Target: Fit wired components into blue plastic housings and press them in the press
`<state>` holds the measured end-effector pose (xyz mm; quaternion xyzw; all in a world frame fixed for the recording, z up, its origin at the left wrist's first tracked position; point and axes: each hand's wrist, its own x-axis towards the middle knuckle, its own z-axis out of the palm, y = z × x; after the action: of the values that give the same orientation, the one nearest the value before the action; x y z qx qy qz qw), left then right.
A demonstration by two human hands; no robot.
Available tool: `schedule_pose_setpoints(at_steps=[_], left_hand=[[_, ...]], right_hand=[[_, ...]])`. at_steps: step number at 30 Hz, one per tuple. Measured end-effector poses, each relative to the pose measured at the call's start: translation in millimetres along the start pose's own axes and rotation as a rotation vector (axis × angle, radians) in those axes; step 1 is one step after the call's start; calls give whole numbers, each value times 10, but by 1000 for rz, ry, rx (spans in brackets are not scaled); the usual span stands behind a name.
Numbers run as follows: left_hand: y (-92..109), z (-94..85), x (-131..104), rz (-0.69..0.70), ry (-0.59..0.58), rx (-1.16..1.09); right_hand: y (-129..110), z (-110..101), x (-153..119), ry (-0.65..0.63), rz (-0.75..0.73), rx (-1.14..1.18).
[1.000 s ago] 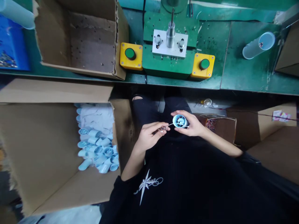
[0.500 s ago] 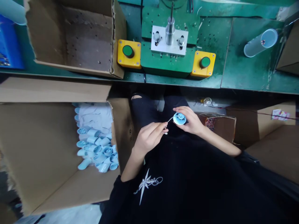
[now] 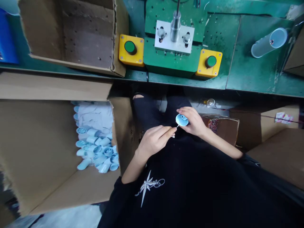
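My right hand (image 3: 193,122) is wrapped round a light blue plastic cup-shaped part (image 3: 182,120), its open end facing up and toward my left hand. Inside the part some moulded detail shows. My left hand (image 3: 155,141) pinches a thin whitish strip (image 3: 177,126) whose far end meets the rim of the blue part. A small white bit shows under the left fingertips. Both hands are over my lap, close together. To their left, many similar blue parts (image 3: 99,150) lie in a large cardboard box (image 3: 42,152).
On the green bench (image 3: 256,74) stands a press fixture with a metal block (image 3: 166,44), between two yellow button boxes (image 3: 130,58) (image 3: 206,71). A cardboard box (image 3: 87,41) stands left, a translucent cylinder (image 3: 264,46) right. A smaller box (image 3: 226,131) sits beyond my right forearm.
My left hand has moved right, closer to the blue part, and less of the strip shows. The blue part is tilted a little differently in my right hand. The view has shifted slightly.
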<state>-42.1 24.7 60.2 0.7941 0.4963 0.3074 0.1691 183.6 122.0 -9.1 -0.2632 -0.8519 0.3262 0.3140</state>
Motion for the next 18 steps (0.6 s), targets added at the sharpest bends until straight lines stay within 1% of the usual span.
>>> schedule_pose_setpoints(at_steps=[5, 11, 13, 18], left_hand=[[3, 19, -61, -16, -84, -52], [-35, 42, -141, -99, -129, -132], [-52, 48, -156, -140, -136, -152], [-92, 65, -171, -247, -111, -226]], right_hand=[[20, 8, -2, 3, 10, 4], [20, 17, 0, 17, -5, -20], [17, 18, 3, 21, -15, -22], [-1, 23, 18, 13, -46, -28]])
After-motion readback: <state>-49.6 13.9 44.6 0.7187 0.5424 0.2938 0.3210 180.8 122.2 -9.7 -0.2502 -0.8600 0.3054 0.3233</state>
